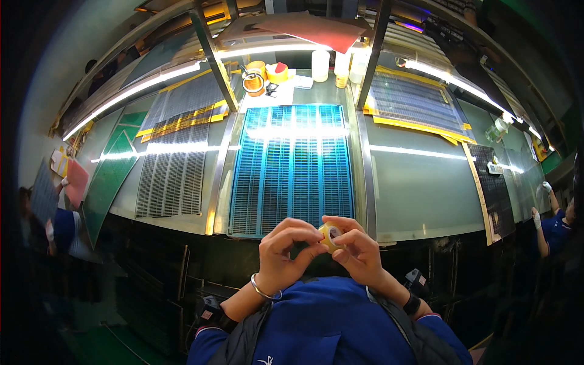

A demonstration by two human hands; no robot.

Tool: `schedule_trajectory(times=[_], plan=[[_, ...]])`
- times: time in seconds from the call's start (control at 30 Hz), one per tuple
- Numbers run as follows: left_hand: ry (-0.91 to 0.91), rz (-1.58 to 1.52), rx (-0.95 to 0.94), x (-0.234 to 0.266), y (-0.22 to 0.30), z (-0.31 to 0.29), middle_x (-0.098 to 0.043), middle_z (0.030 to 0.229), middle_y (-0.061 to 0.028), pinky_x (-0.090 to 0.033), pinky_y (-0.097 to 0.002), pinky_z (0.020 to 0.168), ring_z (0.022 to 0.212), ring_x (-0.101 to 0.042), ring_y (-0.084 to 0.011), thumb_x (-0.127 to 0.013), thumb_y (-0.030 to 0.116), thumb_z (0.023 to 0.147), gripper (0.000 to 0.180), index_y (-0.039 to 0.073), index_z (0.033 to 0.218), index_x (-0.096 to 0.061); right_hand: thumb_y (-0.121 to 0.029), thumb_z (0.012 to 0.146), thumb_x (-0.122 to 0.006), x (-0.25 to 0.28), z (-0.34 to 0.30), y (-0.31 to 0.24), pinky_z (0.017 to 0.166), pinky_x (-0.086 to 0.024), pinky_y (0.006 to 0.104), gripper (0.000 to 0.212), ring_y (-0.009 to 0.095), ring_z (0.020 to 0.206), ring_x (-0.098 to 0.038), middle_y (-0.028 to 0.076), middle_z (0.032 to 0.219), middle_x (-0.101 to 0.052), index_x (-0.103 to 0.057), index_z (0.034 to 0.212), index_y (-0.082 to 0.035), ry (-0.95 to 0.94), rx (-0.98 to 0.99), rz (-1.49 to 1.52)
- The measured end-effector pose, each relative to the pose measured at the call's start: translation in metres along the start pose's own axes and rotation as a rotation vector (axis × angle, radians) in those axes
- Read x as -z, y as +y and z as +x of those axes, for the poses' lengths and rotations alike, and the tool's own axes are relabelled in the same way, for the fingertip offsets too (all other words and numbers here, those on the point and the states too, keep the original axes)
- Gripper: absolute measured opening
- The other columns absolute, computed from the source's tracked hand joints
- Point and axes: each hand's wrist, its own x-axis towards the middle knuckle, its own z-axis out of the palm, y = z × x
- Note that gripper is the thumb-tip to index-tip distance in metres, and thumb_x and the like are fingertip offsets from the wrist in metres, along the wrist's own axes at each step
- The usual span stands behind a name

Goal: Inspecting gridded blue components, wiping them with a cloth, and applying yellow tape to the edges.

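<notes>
Well, at your far left, beyond the worktop, a co-worker in blue holds a pink sheet in gloved hands. Just inside, a green panel slants over the worktop's left edge. Next comes a grey slotted panel, reaching almost to the front edge, with yellow-edged sheets behind it. Toward the back edge sit several rolls of orange tape. Straight ahead of you, a blue slotted panel lies flat, its near side by the front edge. Your left hand, a bangle on its wrist, has its thumb and forefinger closed in a pinch on the left side of a small yellow tape roll. You have that roll in front of your chest, just off the front edge. Your right hand grasps its right side between fingers and thumb. Farther right, more yellow-edged slotted sheets lie toward the back, then a dark panel bearing a small white device, near a clear bottle. Another co-worker stands at the right edge.
</notes>
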Motion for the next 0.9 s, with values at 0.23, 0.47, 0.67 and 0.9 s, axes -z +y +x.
schedule_trajectory(times=[0.23, 0.47, 0.67, 0.9], plan=[[-0.243, -0.206, 0.224, 0.016, 0.001, 0.011, -0.062, 0.110, -0.0126, -0.057, -0.0231, 0.074, 0.089, -0.067, -0.0125, -0.072, -0.002, 0.083, 0.018, 0.000, 0.101, -0.075, -0.010, 0.098, -0.061, 0.004, -0.003, -0.003, 0.100, -0.045, 0.0330, 0.013, 0.022, 0.123, -0.052, 0.019, 0.138, -0.047, -0.061, 0.109, -0.003, -0.062, -0.050, 0.035], [-0.283, -0.376, 0.398, 0.022, 0.000, 0.014, -0.063, 0.107, -0.0117, -0.060, -0.0244, 0.076, 0.087, -0.070, -0.0174, -0.068, -0.005, 0.084, 0.017, -0.003, 0.100, -0.074, -0.012, 0.100, -0.059, 0.002, -0.003, -0.004, 0.095, -0.047, 0.0293, 0.013, 0.018, 0.117, -0.054, 0.016, 0.133, -0.047, -0.061, 0.107, -0.002, -0.074, -0.121, 0.120], [-0.259, -0.483, 0.480, 0.024, 0.002, 0.014, -0.064, 0.106, -0.0112, -0.061, -0.0259, 0.078, 0.088, -0.070, -0.0174, -0.069, -0.005, 0.085, 0.013, -0.005, 0.097, -0.074, -0.013, 0.100, -0.059, 0.000, 0.000, -0.004, 0.091, -0.049, 0.0268, 0.014, 0.017, 0.113, -0.055, 0.016, 0.132, -0.047, -0.061, 0.106, -0.001, -0.087, -0.163, 0.168], [-0.231, -0.462, 0.503, 0.027, -0.004, 0.010, -0.067, 0.102, -0.0094, -0.057, -0.0233, 0.073, 0.084, -0.067, -0.0133, -0.071, -0.005, 0.083, 0.013, -0.003, 0.095, -0.075, -0.011, 0.098, -0.061, -0.002, 0.001, -0.004, 0.092, -0.047, 0.0296, 0.011, 0.018, 0.112, -0.056, 0.016, 0.129, -0.052, -0.061, 0.103, -0.002, -0.086, -0.158, 0.074]])
